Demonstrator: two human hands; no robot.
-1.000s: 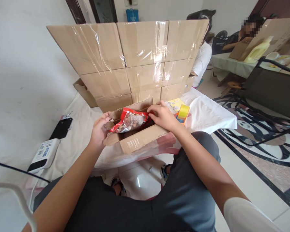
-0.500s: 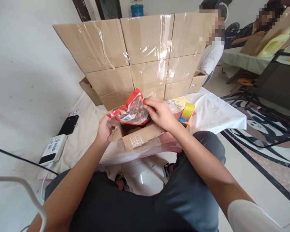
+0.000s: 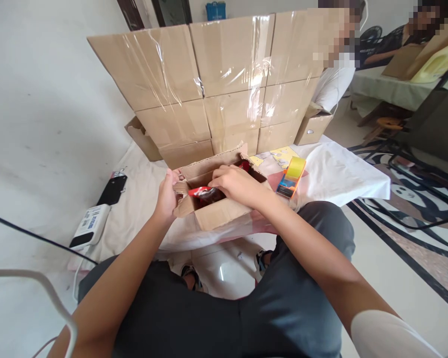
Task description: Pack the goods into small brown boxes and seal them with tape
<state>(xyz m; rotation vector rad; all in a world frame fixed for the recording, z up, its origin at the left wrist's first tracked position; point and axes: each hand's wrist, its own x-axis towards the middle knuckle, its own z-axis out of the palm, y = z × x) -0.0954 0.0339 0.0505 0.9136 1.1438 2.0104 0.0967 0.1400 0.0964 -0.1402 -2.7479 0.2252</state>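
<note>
An open cardboard box (image 3: 222, 214) lies on the cloth-covered table in front of me. Inside it is a red plastic bag (image 3: 209, 196), mostly sunk below the rim, its lettering not readable. My right hand (image 3: 234, 183) reaches into the box from above, fingers bent onto the bag and partly hidden. My left hand (image 3: 166, 195) grips the box's left end at a flap, with the thumb up. More red packaging (image 3: 245, 165) shows at the far right inside the box. To the right of the box sits a tape dispenser (image 3: 291, 175) with a yellow roll.
A tall taped cardboard panel (image 3: 231, 64) stands behind the box. Smaller cartons flank it, one (image 3: 313, 127) at right. On the left lie a black phone-like object (image 3: 112, 190) and a white power strip (image 3: 91, 226). Two people are beyond, near another table (image 3: 392, 89).
The red bag has gone down from above the box into it, with my right hand following. My left hand has let go of the bag's corner and stays at the box's left end.
</note>
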